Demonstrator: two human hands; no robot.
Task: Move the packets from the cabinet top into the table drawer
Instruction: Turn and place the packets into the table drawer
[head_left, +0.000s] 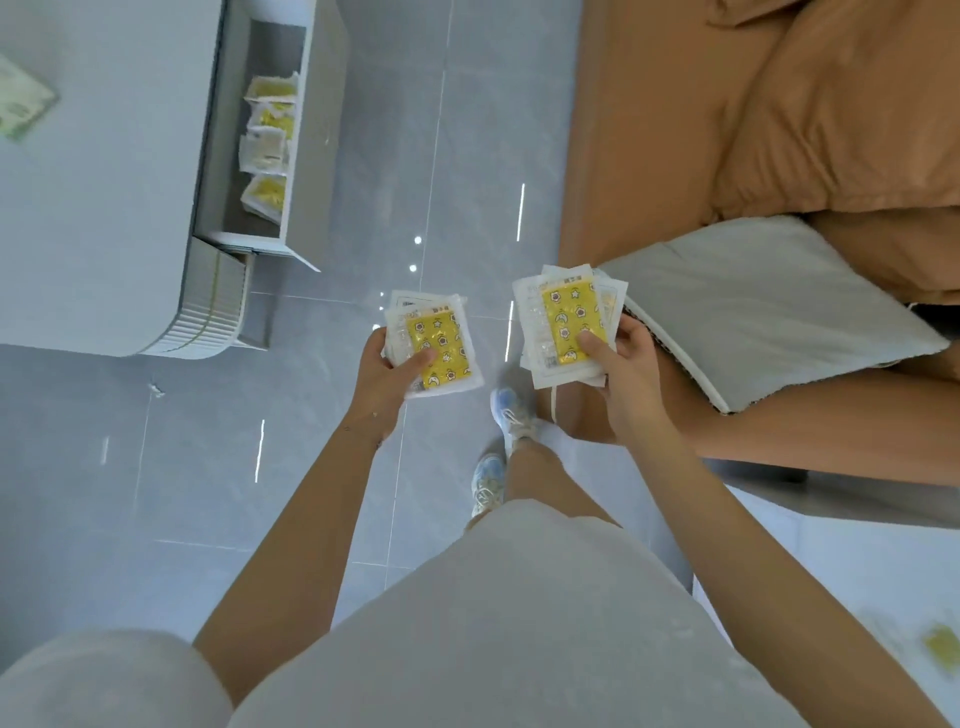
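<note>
My left hand (382, 382) grips a small stack of clear packets with yellow star-patterned inserts (439, 345), thumb pressed on top. In my right hand (623, 374) is a second stack of the same packets (563, 325), held over the floor. Up at the left, the white table (98, 208) has its drawer (306, 156) pulled open, and several yellow-and-white packets (267, 150) lie in a row inside. At the lower right, a yellow packet (943, 644) lies blurred on a white cabinet top (831, 571).
Grey tiled floor (441, 156) lies between me and the table. An orange bed (779, 104) with a grey pillow (769, 301) fills the right side. A greenish packet (21, 101) rests on the tabletop. My feet in pale shoes (511, 415) stand below the packets.
</note>
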